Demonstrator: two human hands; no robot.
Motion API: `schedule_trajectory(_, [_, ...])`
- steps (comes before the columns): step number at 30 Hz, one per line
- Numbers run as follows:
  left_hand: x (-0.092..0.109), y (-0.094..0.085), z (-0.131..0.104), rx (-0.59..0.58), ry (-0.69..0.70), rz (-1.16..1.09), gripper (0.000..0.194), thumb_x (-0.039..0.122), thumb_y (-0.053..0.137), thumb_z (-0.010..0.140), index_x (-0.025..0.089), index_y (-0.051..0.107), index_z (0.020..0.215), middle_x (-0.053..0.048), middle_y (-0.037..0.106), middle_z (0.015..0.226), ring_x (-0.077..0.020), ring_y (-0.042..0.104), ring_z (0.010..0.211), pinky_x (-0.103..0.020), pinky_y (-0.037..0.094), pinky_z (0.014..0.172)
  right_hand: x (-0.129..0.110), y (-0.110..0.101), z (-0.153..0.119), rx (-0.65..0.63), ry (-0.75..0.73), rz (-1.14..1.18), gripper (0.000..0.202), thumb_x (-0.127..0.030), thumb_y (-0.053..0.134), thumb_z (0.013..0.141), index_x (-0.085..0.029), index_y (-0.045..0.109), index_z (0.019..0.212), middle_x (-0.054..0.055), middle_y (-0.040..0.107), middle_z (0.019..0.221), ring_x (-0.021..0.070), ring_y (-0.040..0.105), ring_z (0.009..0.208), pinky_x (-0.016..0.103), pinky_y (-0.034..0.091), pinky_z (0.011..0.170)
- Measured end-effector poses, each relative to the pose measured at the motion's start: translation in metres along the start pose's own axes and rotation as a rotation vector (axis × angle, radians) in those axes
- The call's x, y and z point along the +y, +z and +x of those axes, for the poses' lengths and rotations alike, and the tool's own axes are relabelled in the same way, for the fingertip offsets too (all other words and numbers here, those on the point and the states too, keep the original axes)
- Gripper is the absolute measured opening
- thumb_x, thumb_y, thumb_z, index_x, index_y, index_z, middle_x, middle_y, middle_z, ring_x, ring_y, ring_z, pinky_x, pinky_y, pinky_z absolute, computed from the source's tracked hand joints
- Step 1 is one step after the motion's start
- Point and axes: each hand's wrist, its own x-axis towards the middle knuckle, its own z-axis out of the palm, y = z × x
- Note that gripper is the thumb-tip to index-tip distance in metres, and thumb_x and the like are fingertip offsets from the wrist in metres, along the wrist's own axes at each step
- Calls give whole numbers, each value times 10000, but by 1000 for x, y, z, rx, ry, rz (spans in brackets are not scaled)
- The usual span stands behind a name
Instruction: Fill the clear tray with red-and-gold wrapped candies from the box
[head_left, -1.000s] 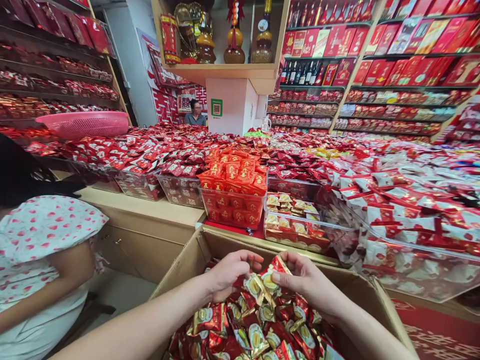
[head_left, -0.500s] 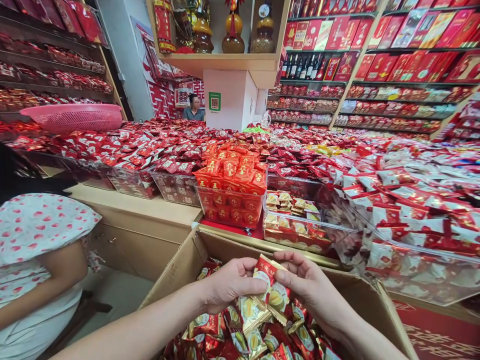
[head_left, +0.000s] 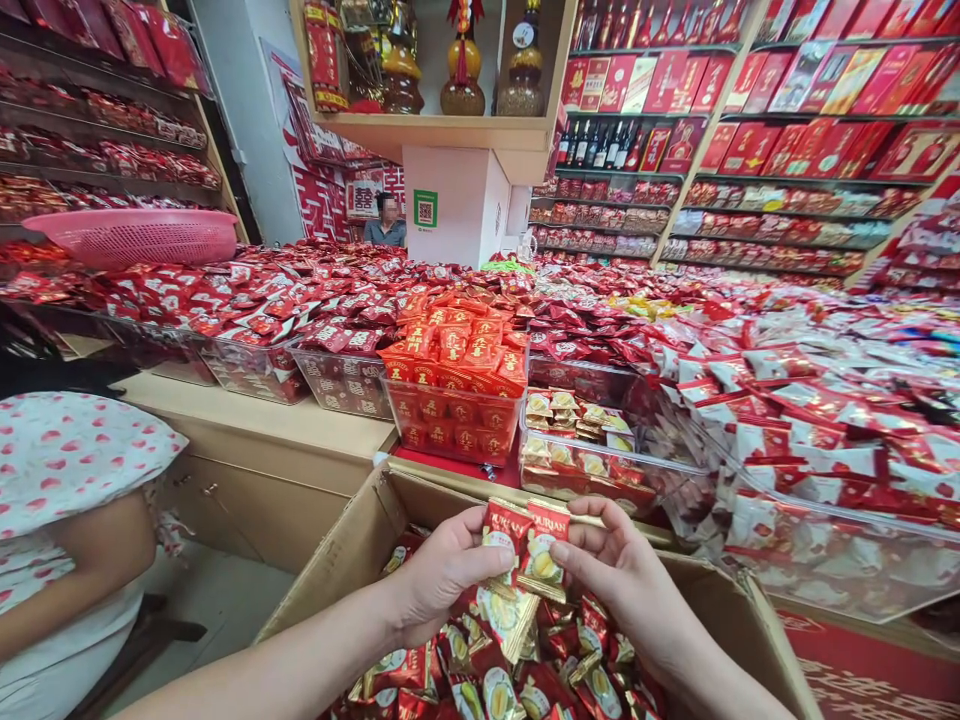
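Above a cardboard box (head_left: 322, 570), my left hand (head_left: 446, 570) pinches a red and gold durian candy packet (head_left: 501, 530) between thumb and fingers. My right hand (head_left: 619, 565) grips a second durian candy packet (head_left: 546, 548), upright and side by side with the first. Both packets have their printed fronts towards me. A paler gold packet (head_left: 506, 620) shows just under them; whether my left hand also holds it I cannot tell. Many more loose durian packets (head_left: 540, 690) fill the box below my wrists.
Beyond the box stands a clear bin of similar gold and red packets (head_left: 581, 465), beside a bin of orange-red packets (head_left: 454, 400). Heaped bins of wrapped sweets (head_left: 795, 450) line the counter. At left sits a person in a heart-patterned top (head_left: 75, 470). A pink basket (head_left: 135, 238) rests behind.
The two packets, overlapping before, now stand spread side by side and more upright. Both hands have risen slightly and shifted a little left, and the view has moved slightly.
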Motion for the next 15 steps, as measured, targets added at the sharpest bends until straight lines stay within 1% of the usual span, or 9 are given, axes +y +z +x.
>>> schedule_trajectory(2, [-1, -1, 1, 41, -8, 8, 360, 167, 605, 670, 145, 500, 1013, -88, 612, 925, -193, 588, 809, -330, 428, 753, 4, -2, 0, 16, -83, -186, 332, -383, 565, 704, -216, 369, 913, -7, 531, 691, 106, 502, 562, 232, 407, 508])
schedule_trajectory(3, [-1, -2, 1, 63, -10, 11, 341, 166, 603, 670, 144, 503, 995, -83, 614, 911, -185, 589, 791, -322, 431, 741, 6, -2, -1, 35, -141, -324, 272, -377, 531, 730, -211, 400, 901, 25, 539, 773, 118, 518, 606, 248, 423, 532])
schedule_trajectory(4, [-2, -3, 1, 81, -12, 12, 320, 169, 601, 672, 143, 505, 976, -78, 617, 893, -176, 590, 770, -315, 433, 728, 6, -2, -2, 64, -213, -473, 216, -364, 500, 752, -205, 440, 886, 66, 529, 889, 140, 535, 688, 272, 441, 582])
schedule_trajectory(6, [-3, -4, 1, 99, -26, 4, 299, 182, 597, 675, 146, 505, 957, -67, 622, 853, -163, 589, 731, -303, 438, 699, 6, -1, -6, 103, -369, -733, 168, -326, 455, 779, -200, 511, 876, 115, 445, 1097, 200, 517, 897, 324, 448, 714])
schedule_trajectory(7, [-4, -4, 1, 94, -37, -7, 302, 191, 595, 676, 150, 504, 961, -62, 623, 838, -161, 589, 717, -301, 439, 686, 5, -1, -8, 88, -437, -820, 177, -310, 447, 783, -206, 528, 902, 117, 414, 1151, 219, 484, 980, 341, 438, 770])
schedule_trajectory(9, [-4, -3, 1, 75, -45, -32, 312, 211, 589, 680, 160, 504, 976, -56, 622, 825, -156, 588, 695, -295, 439, 669, 5, -1, -11, -5, -533, -915, 279, -312, 489, 760, -218, 510, 1021, 112, 416, 1186, 232, 424, 1081, 353, 413, 854])
schedule_trajectory(11, [-2, -3, 0, 69, -29, -38, 297, 216, 588, 680, 164, 511, 962, -52, 620, 823, -146, 585, 689, -284, 436, 669, 5, -2, -12, -124, -583, -974, 460, -329, 554, 712, -215, 444, 1144, 108, 439, 1199, 231, 420, 1099, 351, 404, 888])
schedule_trajectory(12, [0, -2, 0, 67, -19, -31, 281, 212, 588, 680, 162, 515, 947, -51, 620, 827, -141, 583, 693, -277, 433, 673, 4, -2, -13, -160, -604, -1004, 509, -319, 559, 709, -211, 411, 1184, 103, 445, 1207, 225, 421, 1102, 347, 401, 898])
schedule_trajectory(15, [5, -1, -2, 32, -22, 1, 252, 199, 575, 692, 156, 506, 931, -57, 619, 834, -134, 580, 692, -269, 429, 668, -6, -3, -13, -182, -679, -1104, 433, -216, 455, 779, -214, 391, 1207, 75, 490, 1178, 182, 453, 1075, 316, 413, 890])
